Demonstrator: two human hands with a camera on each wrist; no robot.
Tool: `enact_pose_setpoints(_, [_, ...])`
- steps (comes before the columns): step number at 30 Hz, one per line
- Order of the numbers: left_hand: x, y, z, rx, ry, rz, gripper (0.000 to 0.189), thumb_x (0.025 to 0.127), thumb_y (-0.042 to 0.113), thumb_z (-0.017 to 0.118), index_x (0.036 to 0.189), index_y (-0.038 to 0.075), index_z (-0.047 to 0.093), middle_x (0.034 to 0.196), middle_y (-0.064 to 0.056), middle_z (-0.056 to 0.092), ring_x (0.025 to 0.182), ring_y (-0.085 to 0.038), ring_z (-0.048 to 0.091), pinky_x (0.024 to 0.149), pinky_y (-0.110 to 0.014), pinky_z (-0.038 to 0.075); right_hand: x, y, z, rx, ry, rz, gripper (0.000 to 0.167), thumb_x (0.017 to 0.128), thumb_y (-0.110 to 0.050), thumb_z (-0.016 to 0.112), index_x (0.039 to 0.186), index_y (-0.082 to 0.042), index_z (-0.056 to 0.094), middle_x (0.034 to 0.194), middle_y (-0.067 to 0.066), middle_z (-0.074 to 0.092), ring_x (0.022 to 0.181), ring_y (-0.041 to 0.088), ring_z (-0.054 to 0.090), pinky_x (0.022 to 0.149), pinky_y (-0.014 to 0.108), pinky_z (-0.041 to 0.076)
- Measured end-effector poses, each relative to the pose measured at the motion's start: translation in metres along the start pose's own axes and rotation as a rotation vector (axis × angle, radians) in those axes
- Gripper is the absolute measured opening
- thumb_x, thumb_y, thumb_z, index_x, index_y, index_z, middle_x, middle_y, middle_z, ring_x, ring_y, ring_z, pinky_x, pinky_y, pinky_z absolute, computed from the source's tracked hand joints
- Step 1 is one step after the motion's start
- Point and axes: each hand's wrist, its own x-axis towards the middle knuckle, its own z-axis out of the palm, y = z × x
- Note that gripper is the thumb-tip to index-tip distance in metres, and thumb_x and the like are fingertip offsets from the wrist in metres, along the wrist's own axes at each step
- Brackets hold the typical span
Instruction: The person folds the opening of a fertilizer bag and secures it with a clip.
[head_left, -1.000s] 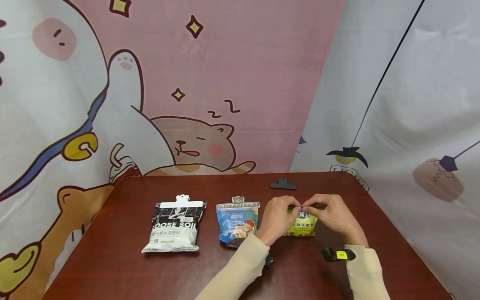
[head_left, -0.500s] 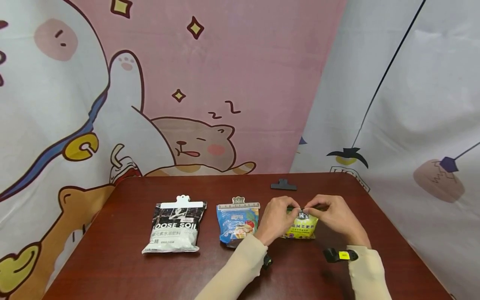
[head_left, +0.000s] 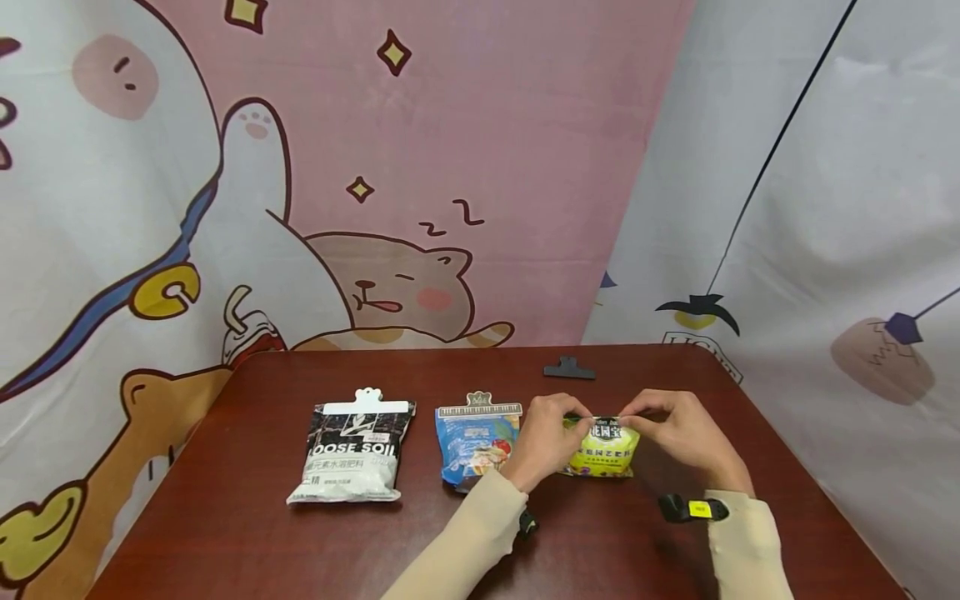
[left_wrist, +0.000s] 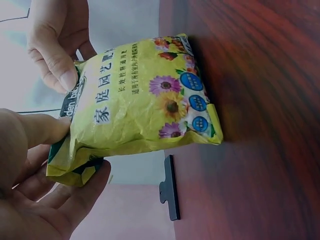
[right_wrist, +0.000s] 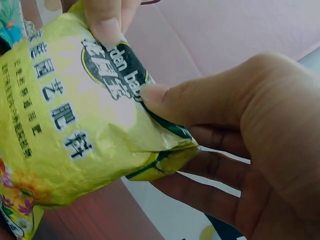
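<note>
A small yellow fertilizer bag [head_left: 600, 454] with printed flowers and a dark green top band stands upright on the table. My left hand [head_left: 546, 437] pinches its top edge at the left corner, thumb on the front and fingers behind. At the right corner my right hand [head_left: 686, 433] pinches the same edge between thumb and fingers. In the left wrist view the top of the bag [left_wrist: 135, 95] is folded over, and its side is tucked in near the left fingers. The right wrist view shows the right thumb [right_wrist: 160, 95] pressing on the green band.
Left of the hands a blue bag [head_left: 472, 450] wears a ruler-patterned clip [head_left: 478, 408]. Farther left lies a black-and-white soil bag [head_left: 348, 458] with a white clip [head_left: 365, 402]. A black clip [head_left: 569, 369] lies at the back of the brown table [head_left: 300, 558].
Both hands have moved apart along the bag's top edge, the right one going farther right. More of the bag's printed front now shows between them.
</note>
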Motion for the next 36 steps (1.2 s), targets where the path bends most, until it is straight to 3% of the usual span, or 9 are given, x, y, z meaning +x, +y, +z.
enact_pose_setpoints(4, [0.000, -0.001, 0.000, -0.043, 0.017, -0.015, 0.010, 0.097, 0.022, 0.072, 0.096, 0.019, 0.081, 0.103, 0.006, 0.076, 0.060, 0.004, 0.055, 0.054, -0.014, 0.045, 0.000, 0.000, 0.001, -0.002, 0.015, 0.003, 0.004, 0.093, -0.028, 0.078, 0.090, -0.029, 0.080, 0.088, -0.012, 0.073, 0.076, 0.008, 0.067, 0.069, 0.025, 0.055])
enact_pose_setpoints(11, [-0.001, -0.003, 0.000, -0.060, 0.034, -0.027, 0.009, 0.097, 0.025, 0.073, 0.098, 0.021, 0.081, 0.102, 0.007, 0.077, 0.085, -0.002, 0.066, 0.069, -0.015, 0.051, 0.000, -0.002, -0.001, 0.011, -0.003, 0.022, 0.002, 0.092, -0.029, 0.079, 0.093, -0.028, 0.080, 0.090, -0.011, 0.074, 0.079, 0.008, 0.067, 0.071, 0.025, 0.056])
enact_pose_setpoints(18, [-0.004, -0.007, -0.004, -0.147, 0.032, -0.052, 0.007, 0.095, 0.023, 0.075, 0.097, 0.018, 0.080, 0.096, 0.001, 0.077, 0.060, 0.004, 0.054, 0.055, -0.015, 0.046, -0.003, 0.000, -0.005, -0.010, -0.032, 0.083, 0.006, 0.093, -0.037, 0.077, 0.094, -0.031, 0.079, 0.094, -0.011, 0.074, 0.087, 0.009, 0.069, 0.078, 0.027, 0.057])
enact_pose_setpoints(36, [0.000, -0.010, -0.001, -0.166, 0.132, 0.030, 0.008, 0.089, 0.012, 0.080, 0.083, 0.017, 0.083, 0.083, 0.007, 0.076, 0.064, -0.001, 0.062, 0.056, -0.012, 0.046, -0.005, 0.004, -0.007, -0.029, -0.021, 0.095, 0.005, 0.094, -0.035, 0.076, 0.089, -0.034, 0.078, 0.092, -0.011, 0.074, 0.089, 0.013, 0.067, 0.077, 0.031, 0.056])
